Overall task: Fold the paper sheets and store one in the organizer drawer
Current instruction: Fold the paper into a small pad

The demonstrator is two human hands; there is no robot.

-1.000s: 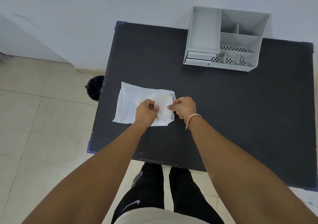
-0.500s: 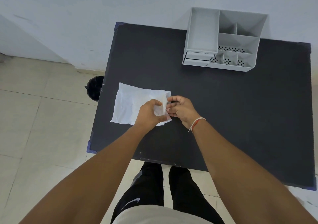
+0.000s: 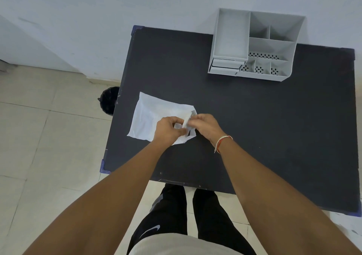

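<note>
- While both hands meet over the near right corner of the flat sheet, a small folded piece stands pinched on edge between them: a second ago the same paper lay flatter under the fingers, so it has been lifted and narrowed.
- Head view, the grip: the left hand closes thumb and fingers on the near end of the piece; the right hand is clamped on its far side, fingertips touching the left's. Neither hand is apart from the paper.
- Left of the grip and partly under it, the flat sheet lies spread and slightly wrinkled on the table, its far left corner near the table's left edge. It has barely shifted across the three moments.
- Far right of the grip, well apart from it, the organizer stands at the table's back edge against the wall. Its two drawers sit stacked at the front left, and both look shut.
- A thread band rings the right wrist; a dark bin sits on the floor left of the table.
- My reading: the piece is getting another, tighter fold, a size that should suit a shallow drawer. Storing is not begun, since a drawer must first be pulled out, and the flat sheet looks not yet folded.
</note>
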